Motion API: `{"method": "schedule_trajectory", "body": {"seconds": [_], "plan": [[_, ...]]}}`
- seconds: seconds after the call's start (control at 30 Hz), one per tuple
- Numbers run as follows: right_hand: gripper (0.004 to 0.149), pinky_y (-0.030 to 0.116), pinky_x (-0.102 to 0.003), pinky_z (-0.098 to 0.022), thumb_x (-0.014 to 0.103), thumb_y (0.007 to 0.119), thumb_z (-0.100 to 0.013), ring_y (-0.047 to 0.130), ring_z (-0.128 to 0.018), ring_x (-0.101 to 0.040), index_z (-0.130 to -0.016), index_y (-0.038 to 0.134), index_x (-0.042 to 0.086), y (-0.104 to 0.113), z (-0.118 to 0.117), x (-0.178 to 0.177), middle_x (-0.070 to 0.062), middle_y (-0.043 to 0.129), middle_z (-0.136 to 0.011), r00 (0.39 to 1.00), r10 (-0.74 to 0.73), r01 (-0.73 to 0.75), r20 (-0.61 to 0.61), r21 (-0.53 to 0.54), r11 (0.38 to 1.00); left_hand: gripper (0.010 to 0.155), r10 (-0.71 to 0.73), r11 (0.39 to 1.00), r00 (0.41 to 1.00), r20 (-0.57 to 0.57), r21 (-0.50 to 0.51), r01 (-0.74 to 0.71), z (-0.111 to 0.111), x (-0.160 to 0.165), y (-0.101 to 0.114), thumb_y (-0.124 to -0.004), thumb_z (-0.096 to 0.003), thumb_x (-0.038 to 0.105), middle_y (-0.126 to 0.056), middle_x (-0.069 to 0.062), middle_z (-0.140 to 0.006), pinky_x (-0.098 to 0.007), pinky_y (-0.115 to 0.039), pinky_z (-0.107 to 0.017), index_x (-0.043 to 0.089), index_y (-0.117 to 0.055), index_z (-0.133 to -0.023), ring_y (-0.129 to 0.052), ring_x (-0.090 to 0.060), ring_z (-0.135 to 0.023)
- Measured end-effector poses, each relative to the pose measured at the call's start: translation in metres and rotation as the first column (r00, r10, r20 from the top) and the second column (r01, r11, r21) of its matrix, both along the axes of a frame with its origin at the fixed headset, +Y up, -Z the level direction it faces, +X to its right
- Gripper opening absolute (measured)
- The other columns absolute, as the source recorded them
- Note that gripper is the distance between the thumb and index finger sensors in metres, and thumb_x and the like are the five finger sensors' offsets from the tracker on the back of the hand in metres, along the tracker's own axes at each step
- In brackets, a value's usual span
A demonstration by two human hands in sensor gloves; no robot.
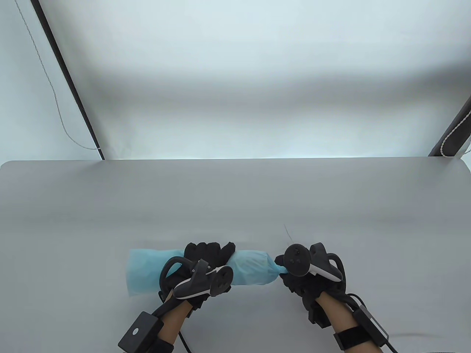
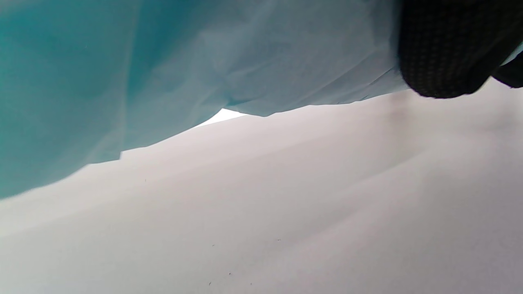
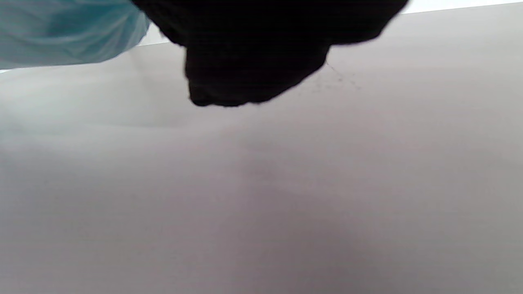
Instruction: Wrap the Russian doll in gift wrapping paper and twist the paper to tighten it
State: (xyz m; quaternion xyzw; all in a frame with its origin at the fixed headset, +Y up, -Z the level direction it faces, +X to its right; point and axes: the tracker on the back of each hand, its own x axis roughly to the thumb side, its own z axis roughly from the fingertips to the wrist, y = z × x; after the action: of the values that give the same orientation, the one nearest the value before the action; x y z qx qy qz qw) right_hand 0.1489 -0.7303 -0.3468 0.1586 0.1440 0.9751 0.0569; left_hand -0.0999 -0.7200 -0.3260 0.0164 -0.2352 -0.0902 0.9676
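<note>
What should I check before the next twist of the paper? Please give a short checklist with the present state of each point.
1. Left hand grips the middle of the blue wrapping paper: ok.
2. Right hand pinches the gathered right end: ok.
3. Right end already narrowed to a twist: ok.
4. Left end twisted: not ok, it lies open and flat.
5. Russian doll fully covered: cannot tell, it is hidden inside.
6. Bundle low over the table: ok.

Left grip (image 1: 206, 263) curls over, right grip (image 1: 294, 279) pinches, both palms down.
</note>
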Motion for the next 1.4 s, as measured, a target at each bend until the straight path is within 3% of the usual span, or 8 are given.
{"method": "schedule_trajectory", "body": {"seconds": [0.2, 0.3, 0.4, 0.5, 0.67, 0.97, 1.17, 1.4], "plan": [[0.07, 0.083, -0.027, -0.025, 0.06, 0.081, -0.05, 0.092, -0.031, -0.005, -0.104, 0.072, 0.016, 0.004, 0.003, -0.004, 0.011, 0.092, -0.055, 0.999, -0.011, 0.011, -0.05, 0.009, 1.0, 0.107, -0.053, 0.999, 0.998, -0.026, 0.012, 0.053, -0.001, -0.001, 0.001, -0.096, -0.0344, 0.068, -0.067, -0.012, -0.115, -0.071, -0.058, -0.069, 0.034, -0.034, -0.114, -0.079, -0.039, -0.096], [0.079, 0.084, -0.028, -0.032, 0.067, 0.065, -0.052, 0.092, -0.041, -0.006, -0.11, 0.064, 0.014, 0.005, 0.004, -0.001, 0.008, 0.09, -0.067, 0.988, -0.102, 0.1, -0.118, -0.021, 0.995, 0.107, -0.055, 0.998, 0.998, -0.042, 0.003, 0.055, -0.003, -0.005, 0.0, -0.096, -0.0345, 0.068, -0.067, -0.012, -0.115, -0.071, -0.058, -0.069, 0.034, -0.033, -0.114, -0.078, -0.04, -0.096], [0.076, 0.081, -0.04, -0.05, 0.054, 0.039, -0.064, 0.09, -0.064, -0.019, -0.121, 0.046, 0.004, 0.003, 0.002, 0.005, -0.007, 0.083, -0.088, 0.933, -0.337, 0.307, -0.124, -0.211, 0.928, 0.107, -0.067, 0.998, 0.996, -0.062, 0.006, 0.068, -0.005, -0.01, 0.0, -0.096, -0.0346, 0.067, -0.066, -0.012, -0.116, -0.072, -0.057, -0.07, 0.034, -0.033, -0.114, -0.078, -0.04, -0.097], [0.065, 0.079, -0.048, -0.059, 0.038, 0.052, -0.068, 0.088, -0.076, -0.03, -0.122, 0.044, 0.003, 0.003, 0.0, 0.008, -0.018, 0.08, -0.097, 0.898, -0.435, 0.402, -0.062, -0.286, 0.87, 0.107, -0.056, 0.998, 0.996, -0.067, 0.0, 0.056, -0.007, -0.014, 0.0, -0.096, -0.0343, 0.067, -0.065, -0.012, -0.116, -0.072, -0.057, -0.07, 0.034, -0.033, -0.114, -0.077, -0.04, -0.098], [0.063, 0.08, -0.047, -0.06, 0.031, 0.078, -0.058, 0.094, -0.079, -0.029, -0.116, 0.061, 0.013, 0.008, 0.0, 0.01, -0.017, 0.091, -0.092, 0.933, -0.36, 0.345, -0.02, -0.241, 0.907, 0.108, -0.051, 0.999, 0.998, -0.032, -0.001, 0.051, -0.006, -0.013, 0.001, -0.098, -0.0335, 0.065, -0.064, -0.011, -0.117, -0.072, -0.055, -0.071, 0.035, -0.033, -0.114, -0.075, -0.039, -0.1], [0.061, 0.085, -0.035, -0.034, 0.04, 0.095, -0.055, 0.093, -0.037, -0.011, -0.103, 0.077, 0.006, 0.001, -0.001, -0.003, -0.007, 0.095, -0.057, 0.999, 0.012, -0.008, 0.047, -0.091, 0.996, 0.108, -0.056, 0.996, 0.997, 0.045, 0.073, 0.052, 0.001, 0.0, 0.003, -0.099, -0.0323, 0.067, -0.068, -0.012, -0.114, -0.07, -0.06, -0.068, 0.034, -0.038, -0.115, -0.079, -0.038, -0.096], [0.054, 0.086, -0.032, -0.02, 0.034, 0.087, -0.06, 0.091, -0.017, -0.006, -0.098, 0.08, -0.004, -0.004, -0.009, 0.002, 0.002, 0.094, -0.036, 0.992, 0.013, -0.003, 0.122, -0.081, 0.997, 0.107, -0.031, 0.998, 0.999, 0.033, 0.053, 0.029, 0.002, 0.007, 0.005, -0.098, -0.033, 0.068, -0.07, -0.013, -0.114, -0.07, -0.06, -0.068, 0.033, -0.039, -0.115, -0.08, -0.038, -0.095], [0.053, 0.091, -0.036, -0.036, 0.04, 0.08, -0.062, 0.11, -0.057, -0.027, -0.101, 0.079, 0.003, 0.004, 0.002, -0.002, -0.012, 0.108, -0.076, 0.993, 0.115, -0.119, 0.038, 0.129, 0.984, 0.107, 0.014, 1.0, 1.0, 0.017, -0.009, -0.014, -0.001, 0.007, 0.003, -0.096, -0.0336, 0.069, -0.069, -0.013, -0.114, -0.07, -0.061, -0.068, 0.033, -0.037, -0.115, -0.08, -0.038, -0.094]]}}
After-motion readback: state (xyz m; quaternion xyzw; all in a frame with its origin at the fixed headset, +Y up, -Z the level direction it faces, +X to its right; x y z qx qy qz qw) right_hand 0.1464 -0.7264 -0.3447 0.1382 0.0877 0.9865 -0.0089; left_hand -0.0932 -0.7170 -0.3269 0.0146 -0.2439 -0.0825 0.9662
